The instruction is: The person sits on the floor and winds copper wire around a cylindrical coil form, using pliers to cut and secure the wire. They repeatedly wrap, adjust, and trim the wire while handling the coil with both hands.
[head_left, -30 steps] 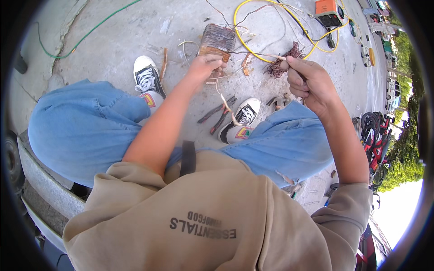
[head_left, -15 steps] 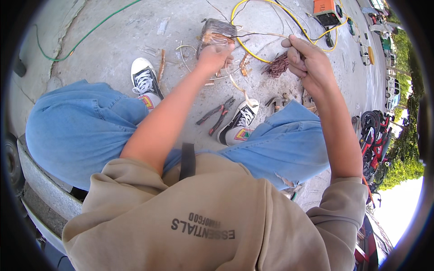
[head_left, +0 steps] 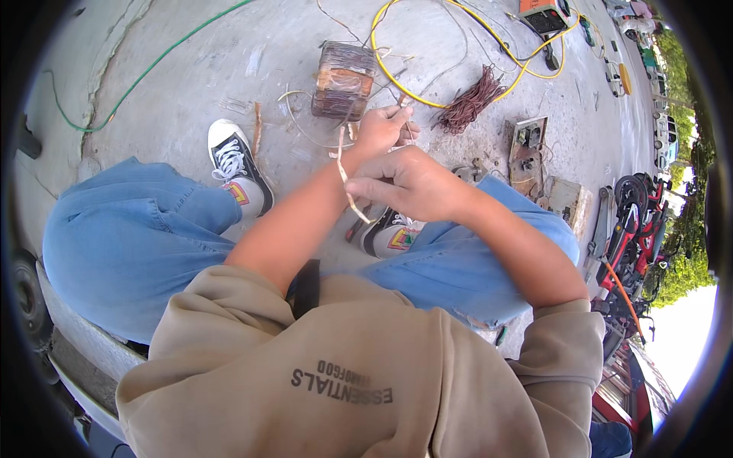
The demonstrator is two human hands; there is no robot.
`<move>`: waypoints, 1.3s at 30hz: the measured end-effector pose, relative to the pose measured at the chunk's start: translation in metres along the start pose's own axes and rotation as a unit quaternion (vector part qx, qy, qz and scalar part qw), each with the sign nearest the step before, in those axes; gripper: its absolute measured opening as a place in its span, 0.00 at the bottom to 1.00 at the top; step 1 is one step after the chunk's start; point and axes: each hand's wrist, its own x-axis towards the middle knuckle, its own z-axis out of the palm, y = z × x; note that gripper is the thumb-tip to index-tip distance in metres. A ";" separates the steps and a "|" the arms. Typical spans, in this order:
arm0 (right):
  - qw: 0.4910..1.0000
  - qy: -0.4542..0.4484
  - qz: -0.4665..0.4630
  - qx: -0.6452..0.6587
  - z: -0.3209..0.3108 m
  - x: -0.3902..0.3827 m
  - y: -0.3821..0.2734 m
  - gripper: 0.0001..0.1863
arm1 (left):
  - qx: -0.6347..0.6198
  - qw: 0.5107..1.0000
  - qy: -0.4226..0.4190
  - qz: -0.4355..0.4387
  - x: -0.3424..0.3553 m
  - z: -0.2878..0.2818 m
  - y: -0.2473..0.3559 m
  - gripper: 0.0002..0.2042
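Observation:
A boxy transformer coil (head_left: 345, 80) with brown windings and an orange-brown middle lies on the ground ahead. Just below and right of it my left hand (head_left: 385, 130) is closed, a thin wire (head_left: 403, 99) poking out at its fingertips. My right hand (head_left: 408, 183) is bent in over my left wrist. Its fingers pinch a pale, twisted strip (head_left: 343, 172), which hangs across my left forearm. Pliers between my shoes are mostly covered by the hands.
A bundle of dark red wire (head_left: 467, 101) lies right of the hands. Beyond it loop a yellow cable (head_left: 427, 101) and an orange machine (head_left: 544, 15). An opened metal box (head_left: 527, 149) sits at the right. A green hose (head_left: 145, 88) curves along the left.
My left hand has left the coil and come nearer, uncovering it. My right hand has swung from the far right, where it held a wire's end, down beside my left wrist.

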 end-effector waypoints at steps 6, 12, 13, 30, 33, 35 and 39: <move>0.912 0.250 0.301 0.124 -0.043 0.043 0.085 0.14 | -0.051 0.998 0.012 -0.041 -0.006 0.008 0.006 0.07; 0.886 0.215 0.348 0.217 -0.043 0.070 0.145 0.13 | 0.167 0.984 0.065 -0.021 -0.009 -0.030 0.003 0.09; 0.898 0.210 0.350 0.162 -0.047 0.070 0.154 0.13 | 0.149 0.978 0.143 0.025 -0.017 -0.037 0.006 0.09; 0.860 0.230 0.306 0.337 -0.039 0.082 0.200 0.12 | 0.272 0.934 0.224 0.059 0.031 -0.118 0.061 0.39; 0.832 0.216 0.326 0.394 -0.038 0.087 0.206 0.13 | 0.273 0.933 0.227 0.063 0.030 -0.115 0.057 0.41; 0.816 0.195 0.319 0.440 -0.037 0.085 0.212 0.12 | 0.261 0.936 0.224 0.080 0.028 -0.105 0.059 0.42; 0.870 0.212 0.271 0.352 -0.030 0.078 0.203 0.14 | 0.217 0.949 0.214 0.081 0.025 -0.105 0.058 0.40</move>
